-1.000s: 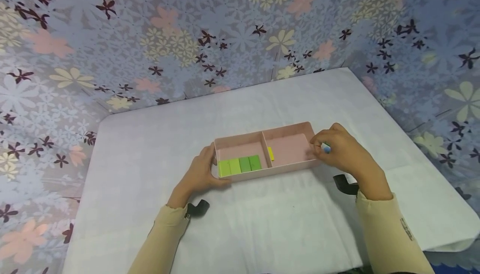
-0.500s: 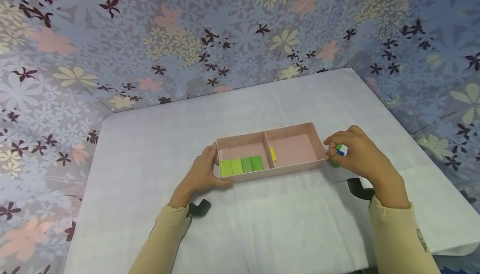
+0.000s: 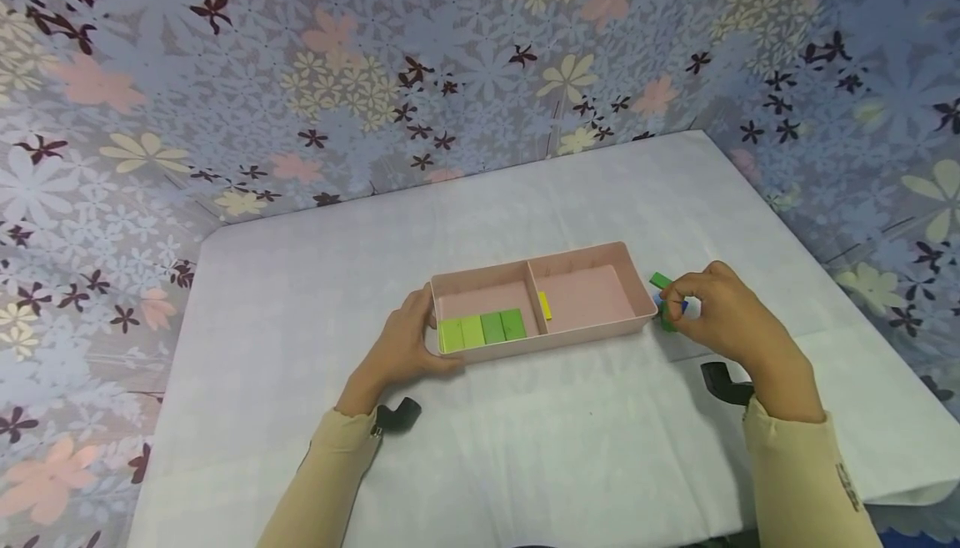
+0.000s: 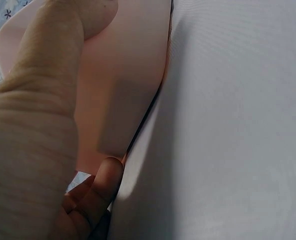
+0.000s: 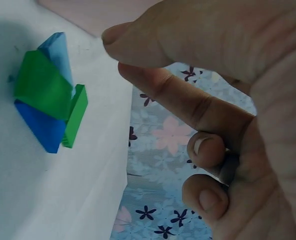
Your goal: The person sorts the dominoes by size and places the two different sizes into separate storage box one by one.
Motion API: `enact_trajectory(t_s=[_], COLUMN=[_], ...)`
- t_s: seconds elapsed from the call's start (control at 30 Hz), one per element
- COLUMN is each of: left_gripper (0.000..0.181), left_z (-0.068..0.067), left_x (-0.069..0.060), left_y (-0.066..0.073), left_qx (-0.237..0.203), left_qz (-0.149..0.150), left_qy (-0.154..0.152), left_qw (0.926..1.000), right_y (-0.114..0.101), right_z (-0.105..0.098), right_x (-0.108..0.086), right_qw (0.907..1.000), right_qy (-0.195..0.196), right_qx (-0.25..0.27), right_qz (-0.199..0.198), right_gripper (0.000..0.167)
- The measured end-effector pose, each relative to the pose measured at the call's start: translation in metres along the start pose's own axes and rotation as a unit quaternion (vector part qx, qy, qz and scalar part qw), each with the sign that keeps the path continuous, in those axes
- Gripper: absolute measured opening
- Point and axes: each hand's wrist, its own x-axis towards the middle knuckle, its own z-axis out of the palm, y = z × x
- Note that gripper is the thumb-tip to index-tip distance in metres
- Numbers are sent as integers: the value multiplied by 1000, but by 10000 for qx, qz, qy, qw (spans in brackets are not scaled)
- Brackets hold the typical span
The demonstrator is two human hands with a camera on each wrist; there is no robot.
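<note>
A long pink box [image 3: 592, 294] with two compartments lies on the white cloth. My left hand [image 3: 397, 339] grips its left end; in the left wrist view the thumb [image 4: 95, 17] lies along the box wall. Two light green blocks [image 3: 461, 333] and two darker green blocks [image 3: 502, 325] sit in a row in the left compartment. A thin yellow piece [image 3: 545, 306] leans at the divider in the right one. My right hand [image 3: 723, 314] hovers beside a small heap of green and blue blocks [image 5: 42, 85], thumb and forefinger slightly apart with nothing between them.
The heap lies just off the box's right end, with one green block [image 3: 660, 280] at its far side. White cloth [image 3: 525, 465] covers the table. A flower-patterned wall covering [image 3: 480, 56] rises behind it.
My right hand has moved to the right, away from the box's right end. More of the green and blue blocks now shows beside the box. The left hand stays on the box.
</note>
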Motion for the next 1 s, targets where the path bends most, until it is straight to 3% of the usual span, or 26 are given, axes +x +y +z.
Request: enact_trajectory(t_s=[0.33, 0.67, 1.0], left_gripper=[125, 125, 123], left_z=[-2, 3, 2], left_x=[2, -2, 0], left_y=[-1, 0, 1], left_qx=[-60, -121, -46], left_qz=[-31, -247, -296], left_qy=[61, -118, -87], left_qw=[10000, 9996, 9995], right_y=[10, 13, 19], right_z=[4, 15, 17], right_x=[6, -7, -4], right_qw=[9999, 9998, 9996], right_qy=[-96, 21, 57], right_qx=[-69, -178, -267], right_qz=[107, 46, 54], right_gripper=[40, 46, 45])
